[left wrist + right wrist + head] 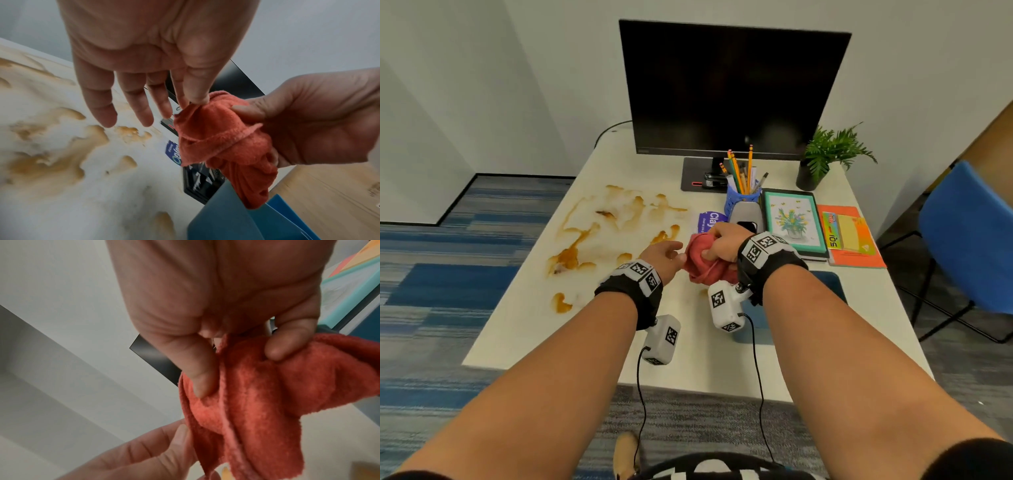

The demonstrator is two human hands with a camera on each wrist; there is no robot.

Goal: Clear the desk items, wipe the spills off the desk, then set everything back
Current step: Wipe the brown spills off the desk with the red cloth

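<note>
The red cloth [705, 261] was bunched up in the right hand [726, 241] above the tabletop [709, 356], with the left hand [662, 257] pinching one edge between thumb and forefinger, other fingers loose. Looked like the wiping step was about to start, since the brown spills [599, 233] sat untouched just left. Next move probably called for spreading the cloth flat and pressing it onto them.

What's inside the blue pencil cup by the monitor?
The blue pencil cup holds yellow pencils and pens standing upright; their lower ends and the cup's bottom are hidden.
</note>
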